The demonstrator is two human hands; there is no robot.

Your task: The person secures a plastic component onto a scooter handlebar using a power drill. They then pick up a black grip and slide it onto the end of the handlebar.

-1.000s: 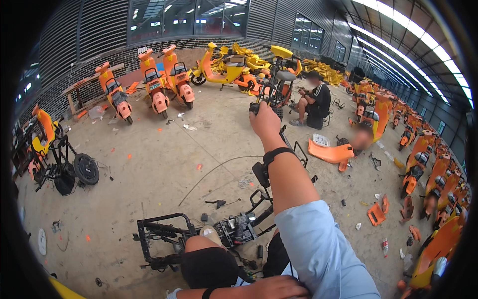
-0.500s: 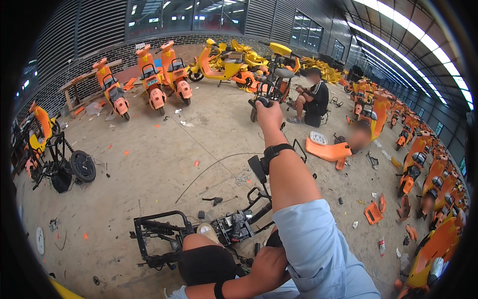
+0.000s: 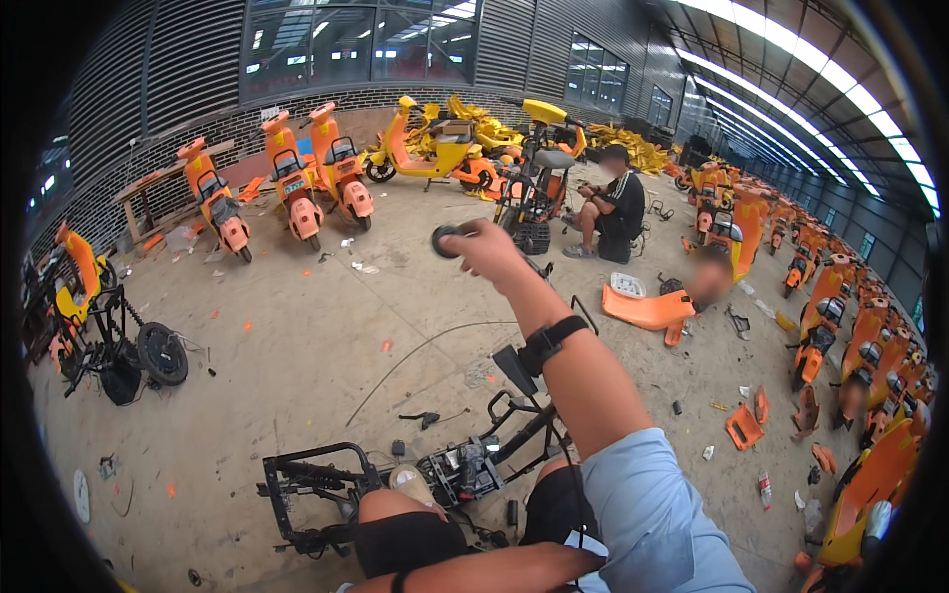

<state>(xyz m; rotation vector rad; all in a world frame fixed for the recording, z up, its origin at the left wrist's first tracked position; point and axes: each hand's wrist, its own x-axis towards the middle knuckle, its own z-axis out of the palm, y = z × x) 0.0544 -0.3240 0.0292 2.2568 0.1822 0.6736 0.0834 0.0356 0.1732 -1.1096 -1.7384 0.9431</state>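
My right arm reaches far forward over the floor. At its end my right hand [image 3: 486, 253] holds a small black round part [image 3: 448, 241] at its fingertips; its exact kind cannot be made out. Across my lap lies my left forearm [image 3: 494, 571], its fingers hidden beside the right sleeve. Below the raised arm, a stripped black scooter frame [image 3: 460, 463] with metal parts and cables lies on the concrete in front of my knees. A black brake-lever-like part [image 3: 422, 419] rests on the floor just beyond it.
A person [image 3: 615, 203] crouches ahead by a partly stripped scooter [image 3: 542, 188]. Orange scooters [image 3: 341, 173] stand along the back wall, with many more in rows at right. An orange body panel [image 3: 647, 306] and a long thin cable [image 3: 405, 361] lie on the floor.
My right hand has swung left and slightly down with the black round part, its fingers straighter. My left hand has moved right from my lap, out of clear sight.
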